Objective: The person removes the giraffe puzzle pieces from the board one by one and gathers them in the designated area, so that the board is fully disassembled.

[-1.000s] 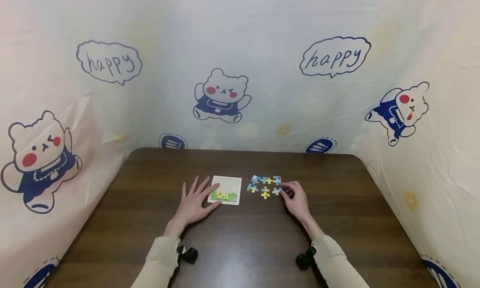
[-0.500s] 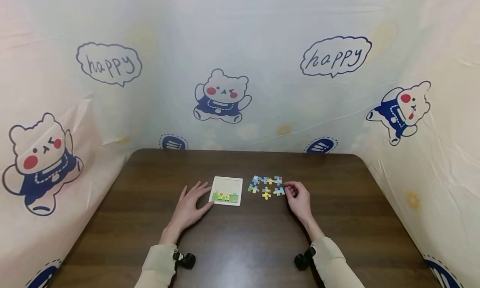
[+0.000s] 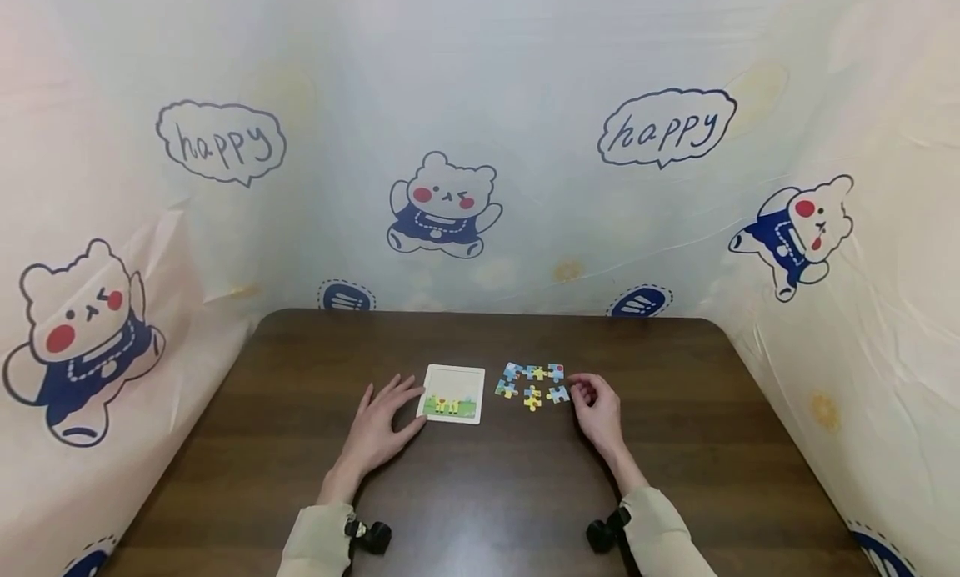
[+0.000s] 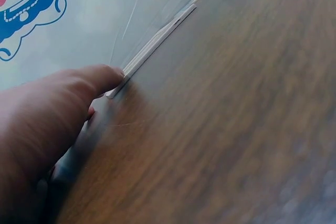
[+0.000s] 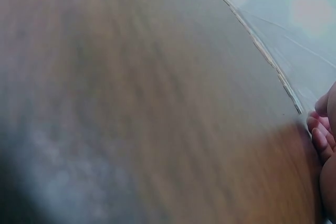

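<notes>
Two hands point(image 3: 378, 427); one board point(image 3: 455, 381) (pieces point(image 3: 535, 373) beside)

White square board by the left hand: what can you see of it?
The white square board looks thin and stiff; its material is unclear. A white border frames a pale upper area and a green strip along the near side, printed with yellow figures too small to make out. It lies flat on the dark brown table, left of the jigsaw pieces and apart from them. The left hand touches its left side, thumb at the near left corner.
</notes>
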The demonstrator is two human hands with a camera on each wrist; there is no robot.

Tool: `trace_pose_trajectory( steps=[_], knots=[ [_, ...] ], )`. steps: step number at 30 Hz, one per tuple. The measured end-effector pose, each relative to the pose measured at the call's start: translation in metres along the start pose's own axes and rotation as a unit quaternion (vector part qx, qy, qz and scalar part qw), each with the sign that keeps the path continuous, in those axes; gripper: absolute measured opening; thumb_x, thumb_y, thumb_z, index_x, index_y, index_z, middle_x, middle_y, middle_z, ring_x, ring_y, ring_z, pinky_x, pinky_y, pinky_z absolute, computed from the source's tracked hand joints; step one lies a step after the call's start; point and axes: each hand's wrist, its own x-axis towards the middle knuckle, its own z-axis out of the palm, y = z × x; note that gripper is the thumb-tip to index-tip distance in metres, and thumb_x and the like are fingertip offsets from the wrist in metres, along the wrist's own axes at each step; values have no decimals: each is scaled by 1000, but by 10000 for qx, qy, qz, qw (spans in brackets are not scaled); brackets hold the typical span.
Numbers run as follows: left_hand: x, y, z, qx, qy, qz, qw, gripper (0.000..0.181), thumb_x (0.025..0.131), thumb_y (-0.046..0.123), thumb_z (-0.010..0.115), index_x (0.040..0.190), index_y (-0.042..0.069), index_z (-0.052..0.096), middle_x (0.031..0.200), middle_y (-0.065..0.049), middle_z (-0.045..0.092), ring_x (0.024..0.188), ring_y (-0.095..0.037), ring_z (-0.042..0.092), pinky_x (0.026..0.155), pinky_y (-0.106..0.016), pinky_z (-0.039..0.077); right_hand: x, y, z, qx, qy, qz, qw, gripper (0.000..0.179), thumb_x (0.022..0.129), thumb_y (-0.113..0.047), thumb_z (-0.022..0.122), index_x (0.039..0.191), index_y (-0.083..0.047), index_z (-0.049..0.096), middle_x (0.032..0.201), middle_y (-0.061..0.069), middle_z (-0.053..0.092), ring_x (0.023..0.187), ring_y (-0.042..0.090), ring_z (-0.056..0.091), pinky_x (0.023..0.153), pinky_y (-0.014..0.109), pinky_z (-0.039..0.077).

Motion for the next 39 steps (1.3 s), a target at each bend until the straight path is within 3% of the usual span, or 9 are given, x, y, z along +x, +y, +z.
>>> trace_pose_trajectory(
  steps=[5,9,14,20,24,29,33,39],
  knots=[
    [-1,0,0,-36,97,13,9999,54,97,34,84,147,16,71,164,-17,59,161,-44,44,132,-76,15,0,-9,8,288,241,191,9991,16,99,10,67,112,8,77,100,26,73,79,-2,56,71,8,45],
    [-1,0,1,-33,134,25,9999,51,97,34,85,143,17,73,163,-16,60,161,-44,45,132,-76,16,-1,-30,27,735,222,174,9969,18,98,11,67,113,12,76,99,29,74,78,-3,57,71,9,46],
    [-2,-1,0,-125,55,-34,9999,47,97,35,85,140,19,74,164,-14,60,162,-43,43,132,-76,15,-11,-68,69,953,-897,-404,9906,18,98,7,72,115,9,77,99,26,77,83,4,65,75,15,53],
    [1,-3,-2,-259,-41,-120,9996,41,98,35,85,135,21,75,165,-14,59,164,-42,41,134,-75,12,-18,-105,116,664,-2387,-781,9657,16,100,-2,75,115,4,78,95,20,78,80,6,63,75,17,53],
    [0,-3,-2,-319,39,-9,9995,37,97,33,86,130,20,77,163,-14,61,162,-42,43,133,-76,14,-20,-106,136,240,-2882,-885,9532,15,102,-6,76,114,3,77,93,17,78,80,5,64,76,18,53],
    [-1,-4,1,-317,101,-7,9994,36,96,34,86,129,20,77,162,-13,62,162,-41,45,133,-76,15,-18,-96,145,-153,-3063,-813,9483,12,102,-8,77,110,2,79,92,13,78,79,4,62,74,19,52],
    [-1,-4,2,-277,187,-1,9994,38,96,32,87,130,19,76,160,-14,63,161,-42,46,132,-77,17,-17,-93,150,-404,-3168,-973,9426,13,99,-6,80,109,1,79,89,10,74,75,1,55,71,18,49],
    [0,-5,3,-199,299,66,9993,36,96,28,86,129,20,76,159,-14,65,158,-42,49,131,-77,20,-21,-96,155,-455,-3017,-961,9474,19,91,-1,86,107,3,76,86,13,70,68,-1,49,66,17,44]
  ],
)
